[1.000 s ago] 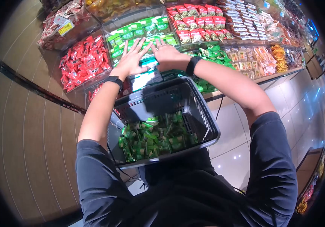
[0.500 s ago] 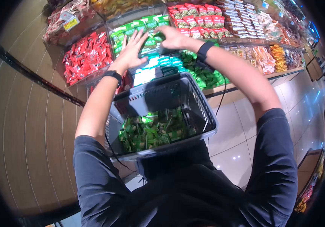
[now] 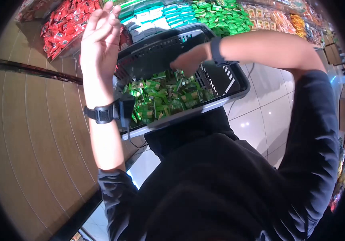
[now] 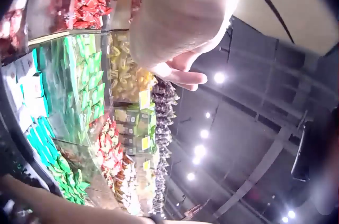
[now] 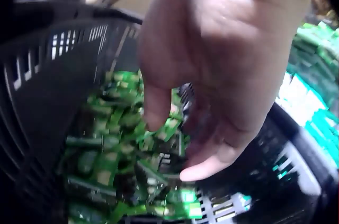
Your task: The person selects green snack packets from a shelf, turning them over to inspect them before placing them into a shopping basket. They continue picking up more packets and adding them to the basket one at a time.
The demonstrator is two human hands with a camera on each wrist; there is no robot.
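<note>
The black basket [image 3: 140,130] holds many small green packets [image 3: 156,100], also seen in the right wrist view [image 5: 116,150]. Inside its opening, above the packets, is the right hand [image 3: 191,60], slightly blurred. In the right wrist view this hand [image 5: 217,65] points downward, thumb and fingers apart, no packet visible between them. The left hand [image 3: 101,44] is raised beside the basket's far left corner, palm up with fingers loosely bent and holding nothing. In the left wrist view part of the left hand [image 4: 183,28] shows against the shelves and ceiling.
Beyond the basket lie teal packets [image 3: 178,15], green packets [image 3: 224,16] and, at the left, red packets [image 3: 66,26] in display bins. A wood-look panelled surface [image 3: 32,140] spans the left. Tiled floor [image 3: 246,120] shows at the right.
Both hands have left the light-green packets in the bin. The right hand has come down into the basket; the left has drawn back leftward and turned palm up. The view has tilted down.
</note>
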